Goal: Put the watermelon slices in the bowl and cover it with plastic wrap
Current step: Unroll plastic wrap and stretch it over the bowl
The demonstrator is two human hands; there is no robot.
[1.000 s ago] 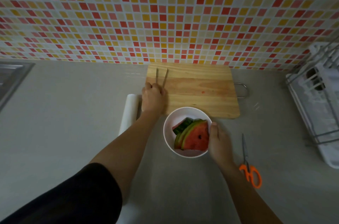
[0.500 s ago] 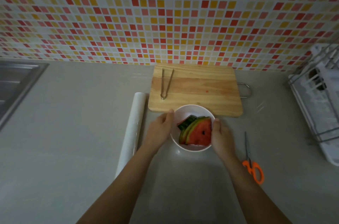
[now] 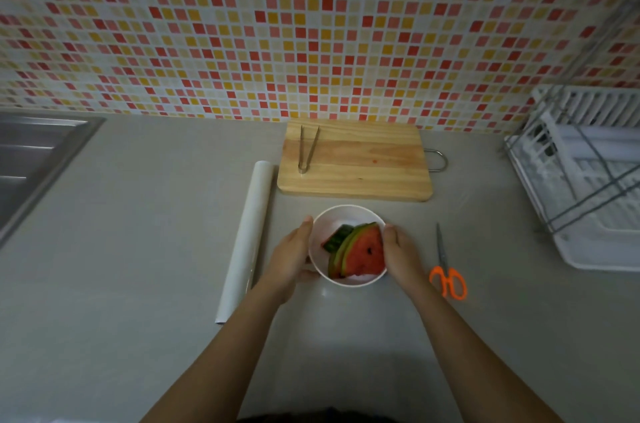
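Left hand [image 3: 292,258]: curled round the left side of the bowl [image 3: 346,210], thumb up at the rim.
Right hand [image 3: 401,254]: curled round the bowl's right side, thumb at the rim by the fruit.
Bowl: white, on the grey tabletop [image 3: 138,249], held between both hands.
Watermelon slices [image 3: 363,254]: inside the bowl, leaning together toward its right half, rinds to the left.
Plastic wrap roll [image 3: 247,235]: just left of the bowl, lying lengthwise on the tabletop.
Wooden cutting board [image 3: 356,163]: behind the bowl, against the tiled wall [image 3: 311,24].
Metal tongs [image 3: 307,152]: on the board's left part.
Orange-handled scissors [image 3: 446,270]: right of the bowl.
Dish rack [image 3: 588,177]: far right of the bowl.
Sink [image 3: 31,163]: far left of the bowl.
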